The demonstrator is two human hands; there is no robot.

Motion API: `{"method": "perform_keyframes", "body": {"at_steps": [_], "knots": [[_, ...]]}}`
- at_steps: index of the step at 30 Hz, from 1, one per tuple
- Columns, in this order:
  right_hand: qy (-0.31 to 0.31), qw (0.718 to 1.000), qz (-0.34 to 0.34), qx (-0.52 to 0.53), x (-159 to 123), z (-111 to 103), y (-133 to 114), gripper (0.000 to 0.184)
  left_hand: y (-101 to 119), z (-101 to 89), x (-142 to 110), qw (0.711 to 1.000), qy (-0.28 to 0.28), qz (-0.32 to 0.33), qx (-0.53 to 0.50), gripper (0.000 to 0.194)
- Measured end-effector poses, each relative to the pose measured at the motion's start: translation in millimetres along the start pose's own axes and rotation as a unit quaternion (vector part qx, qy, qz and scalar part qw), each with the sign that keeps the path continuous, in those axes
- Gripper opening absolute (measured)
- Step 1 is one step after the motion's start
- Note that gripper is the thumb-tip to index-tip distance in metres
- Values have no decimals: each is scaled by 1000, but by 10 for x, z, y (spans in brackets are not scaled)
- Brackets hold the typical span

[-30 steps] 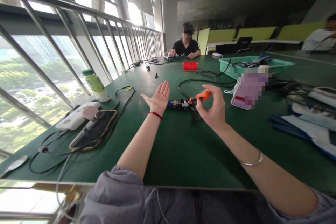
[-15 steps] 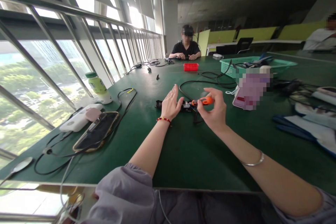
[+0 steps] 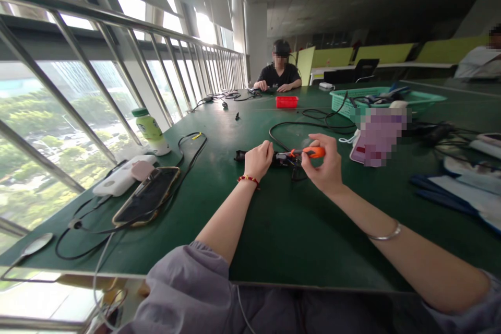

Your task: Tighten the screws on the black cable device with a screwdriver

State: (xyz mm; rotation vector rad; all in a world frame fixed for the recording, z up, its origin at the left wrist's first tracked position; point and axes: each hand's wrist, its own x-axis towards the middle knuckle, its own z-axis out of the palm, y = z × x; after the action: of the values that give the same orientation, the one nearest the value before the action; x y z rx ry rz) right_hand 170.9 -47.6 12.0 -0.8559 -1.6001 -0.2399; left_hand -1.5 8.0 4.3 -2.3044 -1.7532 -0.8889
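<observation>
A black tube-shaped device (image 3: 240, 156) with a ribbed end lies across the green table (image 3: 297, 240). My left hand (image 3: 258, 160) is closed over its middle, hiding part of it, with the fingers curled. In my right hand (image 3: 326, 164) is a screwdriver (image 3: 314, 152) with an orange handle, pinched between thumb and fingers. Its shaft points left towards the device, just right of my left hand; whether the tip touches is unclear. Thin wires and dark parts show at the device's right end, and a black cable (image 3: 287, 123) curves behind it.
To the left are a phone (image 3: 146, 197), a white power bank (image 3: 117, 180), a bottle (image 3: 152, 132) and a spoon (image 3: 37, 244). Ahead stand a red basket (image 3: 287, 102) and a green basket (image 3: 344, 106). Gloves (image 3: 457, 198) lie right. A person (image 3: 278, 73) sits opposite.
My left hand's fingers, stretched out flat before, are now curled around the device. The screwdriver in my right hand lies a little more level. The whole view has shifted slightly.
</observation>
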Motion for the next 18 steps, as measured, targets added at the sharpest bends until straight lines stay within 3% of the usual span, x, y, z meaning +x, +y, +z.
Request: {"method": "perform_keyframes", "body": {"at_steps": [5, 11, 15, 18], "knots": [[-11, 998, 54, -23, 27, -139, 87, 17, 35, 13, 20, 999, -41, -2, 30, 42], [-35, 997, 67, -4, 71, -201, 91, 14, 52, 18, 25, 998, -43, -8, 42, 42], [-30, 999, 34, 18, 62, -198, 79, 31, 46, 22, 11, 999, -35, 2, 29, 42], [-22, 999, 32, 21, 56, -193, 76, 33, 46, 24, 5, 999, -34, 6, 22, 43]]}}
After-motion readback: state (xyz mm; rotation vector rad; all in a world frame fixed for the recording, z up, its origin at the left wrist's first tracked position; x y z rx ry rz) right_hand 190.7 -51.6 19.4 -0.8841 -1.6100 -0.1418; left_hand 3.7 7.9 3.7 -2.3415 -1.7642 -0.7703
